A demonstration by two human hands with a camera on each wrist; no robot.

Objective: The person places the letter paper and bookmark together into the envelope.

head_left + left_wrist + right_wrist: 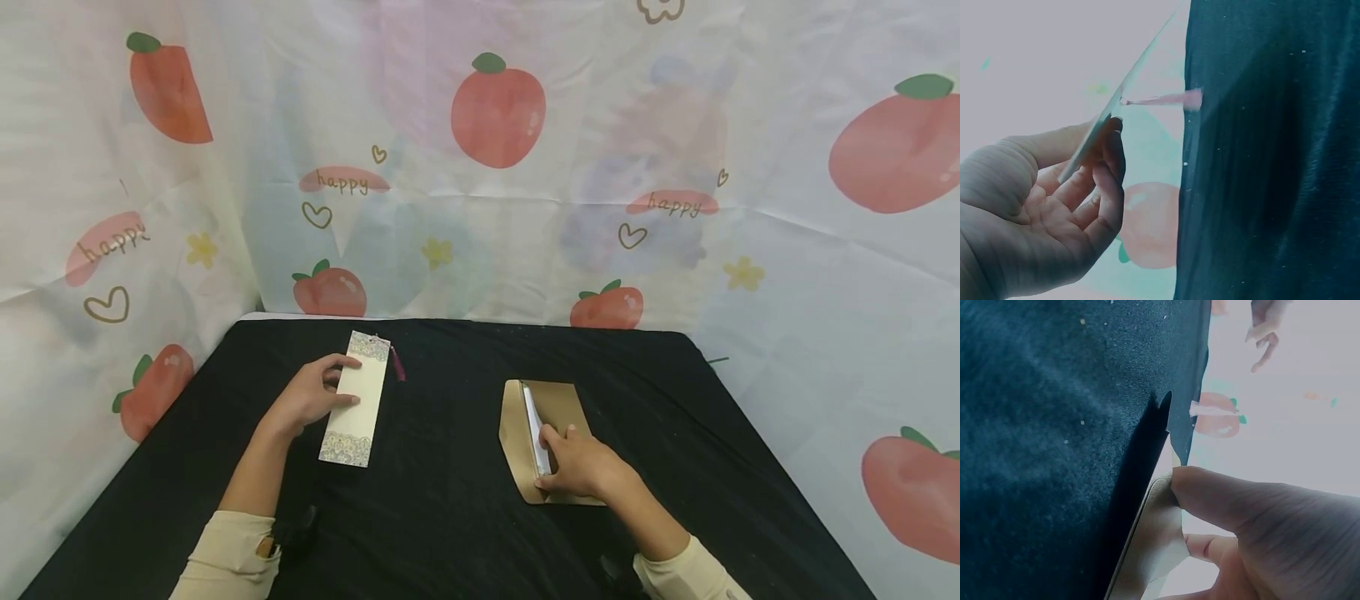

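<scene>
My left hand [306, 396] holds a cream bookmark [363, 400] by its left side, thumb on the near face and fingers reaching behind. Patterned bands cross both ends of the bookmark, and a dark pink tassel [397, 365] hangs from its top. In the left wrist view the bookmark [1094, 140] appears almost edge-on. To the right, my right hand [581, 465] grips a gold envelope [558, 404] near its lower opening edge. White paper [533, 421] shows inside the envelope's mouth. The right wrist view has the thumb against the edge of the envelope [1157, 519].
A black cloth [442, 450] covers the table under both hands. Behind and at the sides hangs a pale curtain [420, 225] printed with red fruit, hearts and flowers. A dark wrist strap [288, 529] sits by the left sleeve.
</scene>
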